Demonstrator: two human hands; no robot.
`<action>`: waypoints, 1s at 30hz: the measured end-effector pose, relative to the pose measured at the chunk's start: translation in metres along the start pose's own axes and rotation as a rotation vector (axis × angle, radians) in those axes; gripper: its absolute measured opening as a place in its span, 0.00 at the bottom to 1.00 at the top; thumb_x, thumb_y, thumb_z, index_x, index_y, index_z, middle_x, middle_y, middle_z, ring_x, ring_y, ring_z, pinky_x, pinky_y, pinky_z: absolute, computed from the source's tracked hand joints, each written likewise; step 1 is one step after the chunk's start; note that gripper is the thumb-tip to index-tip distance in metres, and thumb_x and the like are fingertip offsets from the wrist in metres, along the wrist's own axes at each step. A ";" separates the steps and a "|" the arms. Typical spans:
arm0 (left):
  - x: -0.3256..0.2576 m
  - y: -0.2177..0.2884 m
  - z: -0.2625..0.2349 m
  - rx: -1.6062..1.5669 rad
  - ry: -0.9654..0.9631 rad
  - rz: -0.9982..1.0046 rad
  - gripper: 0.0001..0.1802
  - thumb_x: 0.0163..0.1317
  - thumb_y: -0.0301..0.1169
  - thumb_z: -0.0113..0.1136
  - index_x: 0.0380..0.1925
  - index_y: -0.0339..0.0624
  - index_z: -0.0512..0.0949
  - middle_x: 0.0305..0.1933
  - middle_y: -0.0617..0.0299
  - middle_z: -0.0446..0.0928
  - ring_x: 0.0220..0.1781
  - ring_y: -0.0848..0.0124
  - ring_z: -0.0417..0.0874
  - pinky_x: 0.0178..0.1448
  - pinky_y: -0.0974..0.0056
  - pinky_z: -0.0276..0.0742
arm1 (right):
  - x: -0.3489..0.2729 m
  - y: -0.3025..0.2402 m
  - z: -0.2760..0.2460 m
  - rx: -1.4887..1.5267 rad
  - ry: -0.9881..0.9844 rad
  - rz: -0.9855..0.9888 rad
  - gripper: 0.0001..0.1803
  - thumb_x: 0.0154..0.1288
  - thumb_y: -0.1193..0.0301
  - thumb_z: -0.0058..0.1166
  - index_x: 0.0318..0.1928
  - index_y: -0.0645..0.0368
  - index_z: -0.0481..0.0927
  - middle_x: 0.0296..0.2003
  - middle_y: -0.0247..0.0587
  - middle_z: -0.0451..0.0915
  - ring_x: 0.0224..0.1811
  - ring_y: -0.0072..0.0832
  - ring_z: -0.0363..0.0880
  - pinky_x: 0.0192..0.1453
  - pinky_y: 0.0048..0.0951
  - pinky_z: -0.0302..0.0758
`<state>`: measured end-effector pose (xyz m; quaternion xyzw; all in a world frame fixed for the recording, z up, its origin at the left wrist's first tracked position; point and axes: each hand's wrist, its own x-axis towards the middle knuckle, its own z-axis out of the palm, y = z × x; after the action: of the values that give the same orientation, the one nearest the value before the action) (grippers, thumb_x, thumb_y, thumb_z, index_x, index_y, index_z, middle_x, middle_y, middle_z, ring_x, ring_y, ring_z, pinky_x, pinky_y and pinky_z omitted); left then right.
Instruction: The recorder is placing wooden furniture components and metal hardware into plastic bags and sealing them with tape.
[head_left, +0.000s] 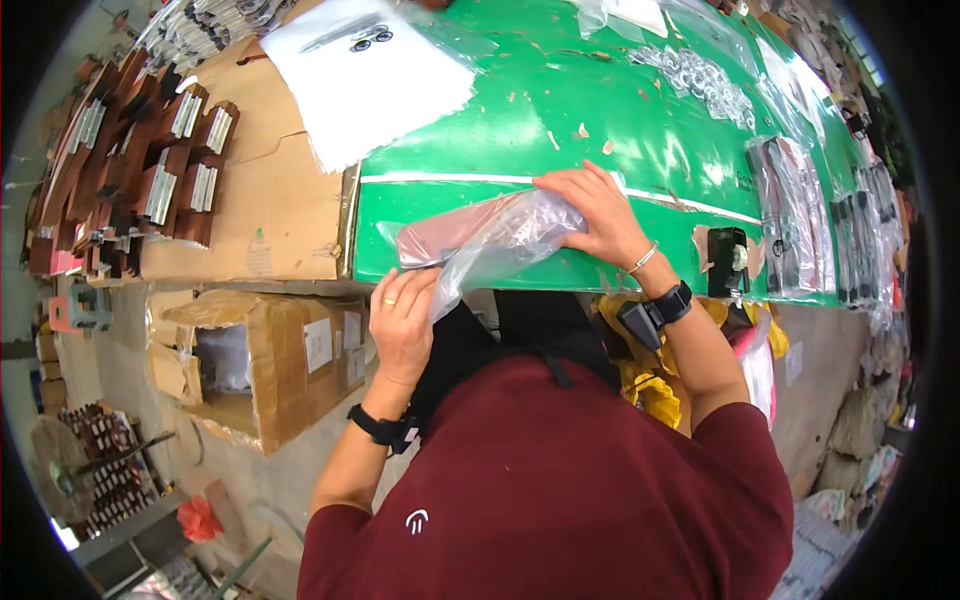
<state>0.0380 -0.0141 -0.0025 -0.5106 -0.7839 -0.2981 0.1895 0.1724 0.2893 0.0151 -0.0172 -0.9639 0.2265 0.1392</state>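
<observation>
1. Our flat reddish-brown piece (447, 232) lies inside a wrinkled clear plastic bag (535, 222), near the front edge of the green tabletop (490, 115).
2. Our left hand (403, 325) and right hand (605, 222) grip the bag.
3. Folds obscure the piece's right end.

A long, flat, reddish-brown piece (440, 232) with a dark lower edge slants over the green counter's (480, 120) six o'clock edge, one end pointing toward nine. A crumpled clear plastic bag (535, 226) covers its opposite stretch, trailing between seven and eight.
</observation>
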 end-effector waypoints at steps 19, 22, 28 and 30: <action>0.021 -0.006 -0.007 -0.421 -0.162 -0.400 0.17 0.76 0.37 0.52 0.37 0.41 0.88 0.37 0.53 0.84 0.42 0.55 0.80 0.54 0.56 0.70 | 0.033 0.005 -0.015 0.383 -0.147 0.026 0.35 0.56 0.52 0.73 0.62 0.53 0.79 0.62 0.38 0.78 0.68 0.38 0.72 0.77 0.46 0.63; 0.025 -0.007 -0.005 -0.418 -0.144 -0.436 0.17 0.75 0.37 0.54 0.33 0.43 0.88 0.30 0.57 0.82 0.38 0.57 0.79 0.55 0.56 0.68 | 0.047 0.010 0.000 0.560 -0.108 -0.026 0.17 0.64 0.61 0.69 0.47 0.57 0.81 0.49 0.36 0.83 0.56 0.31 0.78 0.65 0.34 0.71; 0.026 -0.012 -0.002 -0.492 -0.149 -0.473 0.19 0.75 0.36 0.53 0.29 0.42 0.88 0.27 0.57 0.80 0.37 0.58 0.78 0.55 0.57 0.67 | 0.058 0.012 0.012 0.908 -0.075 0.159 0.08 0.70 0.69 0.64 0.39 0.59 0.79 0.39 0.30 0.80 0.45 0.18 0.77 0.53 0.24 0.74; 0.025 -0.018 -0.003 -0.504 -0.218 -0.459 0.21 0.77 0.37 0.50 0.29 0.43 0.89 0.28 0.58 0.82 0.38 0.57 0.78 0.56 0.56 0.66 | 0.059 0.014 0.015 0.938 -0.040 0.190 0.08 0.71 0.69 0.64 0.38 0.58 0.78 0.38 0.28 0.78 0.44 0.15 0.75 0.51 0.22 0.74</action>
<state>0.0116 -0.0045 0.0099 -0.3805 -0.7958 -0.4606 -0.0991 0.1116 0.3010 0.0116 -0.0363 -0.7544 0.6489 0.0920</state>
